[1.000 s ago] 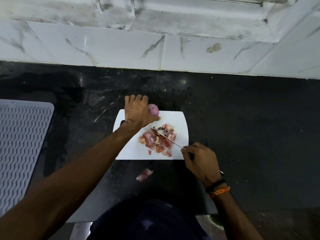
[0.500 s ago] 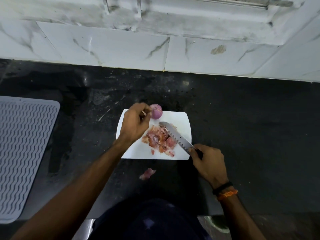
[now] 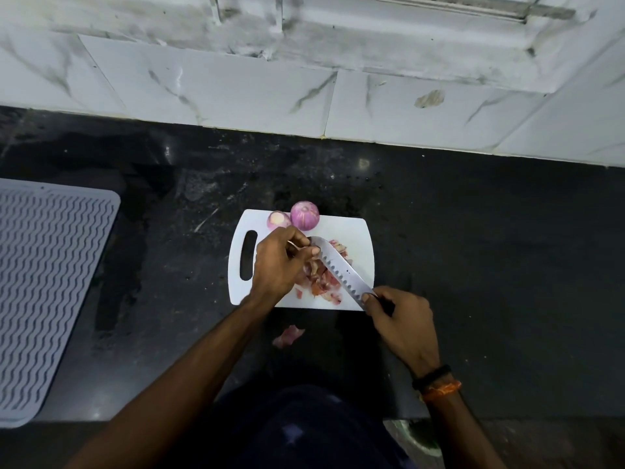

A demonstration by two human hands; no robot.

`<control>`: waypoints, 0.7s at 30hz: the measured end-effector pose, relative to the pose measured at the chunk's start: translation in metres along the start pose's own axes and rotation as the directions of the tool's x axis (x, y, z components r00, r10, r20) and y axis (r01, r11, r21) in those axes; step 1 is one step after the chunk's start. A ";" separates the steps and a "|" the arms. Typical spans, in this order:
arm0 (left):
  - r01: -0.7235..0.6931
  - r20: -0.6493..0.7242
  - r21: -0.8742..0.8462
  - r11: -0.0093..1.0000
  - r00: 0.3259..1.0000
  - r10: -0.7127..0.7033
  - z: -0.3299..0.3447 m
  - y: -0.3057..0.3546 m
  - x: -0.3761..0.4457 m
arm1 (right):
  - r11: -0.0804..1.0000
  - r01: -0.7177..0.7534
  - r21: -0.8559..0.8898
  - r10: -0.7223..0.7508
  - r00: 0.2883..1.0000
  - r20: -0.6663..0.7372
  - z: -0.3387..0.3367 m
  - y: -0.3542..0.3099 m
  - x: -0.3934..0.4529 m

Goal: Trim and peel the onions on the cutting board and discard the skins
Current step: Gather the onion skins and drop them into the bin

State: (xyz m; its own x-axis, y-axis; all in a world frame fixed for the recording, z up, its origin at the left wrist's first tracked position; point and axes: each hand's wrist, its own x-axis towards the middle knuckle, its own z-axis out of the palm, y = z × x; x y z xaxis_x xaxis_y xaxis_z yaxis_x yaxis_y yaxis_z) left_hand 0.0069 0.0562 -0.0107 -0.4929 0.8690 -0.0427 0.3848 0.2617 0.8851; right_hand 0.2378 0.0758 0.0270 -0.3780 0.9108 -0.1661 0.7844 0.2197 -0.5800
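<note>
Head view: two onions (image 3: 304,215) sit at the far edge of the white board (image 3: 355,238), just past the left hand (image 3: 279,265). That hand's fingers are curled over the pile of skins (image 3: 321,279); what they hold is hidden. The right hand (image 3: 400,321) grips a knife (image 3: 341,274) lying across the skins. One skin (image 3: 288,335) lies on the dark counter (image 3: 490,248).

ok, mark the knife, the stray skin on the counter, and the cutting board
knife (image 3: 341,273): head view, middle of the dimpled blade.
stray skin (image 3: 288,335): head view, centre of the pink piece on the dark counter.
cutting board (image 3: 351,231): head view, bare white patch near the far right corner.
</note>
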 end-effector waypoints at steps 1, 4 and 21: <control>-0.007 -0.001 0.012 1.000 1.000 0.007 0.000 -0.002 0.000 | 1.000 -0.005 0.010 0.005 1.000 -0.001 -0.001 0.000 -0.001; -0.005 -0.011 0.088 0.996 1.000 0.006 -0.002 -0.006 0.001 | 0.998 -0.023 0.052 0.023 1.000 -0.011 -0.005 -0.001 -0.004; -0.041 0.068 0.189 0.981 0.997 0.028 -0.006 -0.027 -0.013 | 0.871 -0.368 0.324 0.340 0.930 0.142 -0.010 0.007 -0.008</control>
State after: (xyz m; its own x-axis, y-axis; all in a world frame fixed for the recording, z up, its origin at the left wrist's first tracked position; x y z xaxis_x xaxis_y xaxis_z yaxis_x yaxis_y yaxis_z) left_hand -0.0015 0.0351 -0.0313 -0.4276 0.9026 -0.0493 0.5450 0.3009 0.7826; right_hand 0.2510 0.0738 0.0325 -0.1547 0.8716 -0.4652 0.6630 -0.2575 -0.7029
